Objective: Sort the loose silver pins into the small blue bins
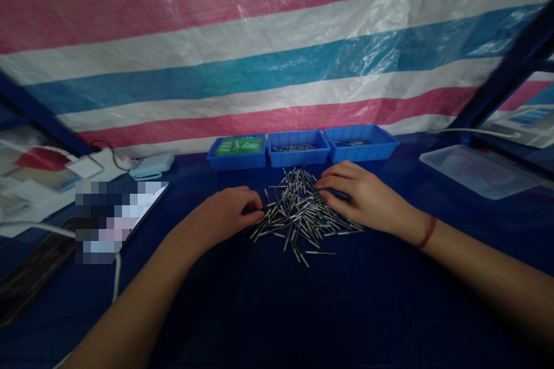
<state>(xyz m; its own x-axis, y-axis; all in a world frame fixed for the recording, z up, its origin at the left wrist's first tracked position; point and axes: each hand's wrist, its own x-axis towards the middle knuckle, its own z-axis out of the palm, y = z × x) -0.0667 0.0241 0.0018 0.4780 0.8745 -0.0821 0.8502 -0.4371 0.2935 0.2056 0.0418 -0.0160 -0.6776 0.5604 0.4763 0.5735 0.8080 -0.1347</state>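
Observation:
A loose pile of thin silvery metal pins (303,207), which look like blind rivets, lies on the dark blue table. My left hand (229,213) is at the pile's left edge, its fingers curled and the thumb and forefinger close together. Whatever may be between those fingertips is too small to make out. On the opposite side, my right hand (359,193) reaches over the pile's right edge. Its thumb and fingers are apart and bent, with the tips touching the rivets; nothing is visibly gripped.
Behind the pile stand three blue bins: the left bin (236,163) has green packets, the middle bin (298,158) and right bin (367,153) metal pins. A phone (151,202) and white cables lie left, a translucent plastic lid (476,173) right. Striped sheeting (277,75) hangs behind.

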